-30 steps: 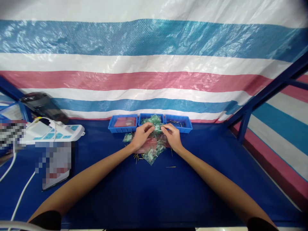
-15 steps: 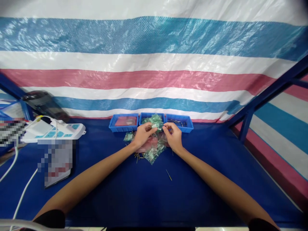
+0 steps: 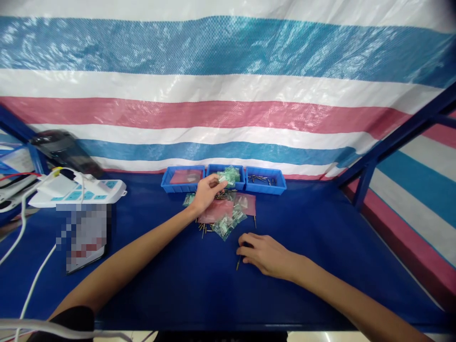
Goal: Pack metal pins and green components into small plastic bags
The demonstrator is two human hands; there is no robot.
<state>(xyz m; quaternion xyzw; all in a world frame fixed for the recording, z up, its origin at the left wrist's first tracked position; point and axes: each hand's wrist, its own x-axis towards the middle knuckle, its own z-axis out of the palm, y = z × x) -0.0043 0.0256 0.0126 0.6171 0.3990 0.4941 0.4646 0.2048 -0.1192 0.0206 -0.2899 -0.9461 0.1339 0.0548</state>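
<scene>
1. The left hand pinches a small green bag at the middle blue bin; a loose pinch could drop it
2. The right hand closes its fingertips on a thin pin on the blue table; it might roll away
3. Bag contents too small to identify

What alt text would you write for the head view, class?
A person's left hand holds a small green packet near three blue trays, while the right hand touches a thin pin on the blue table.
</scene>
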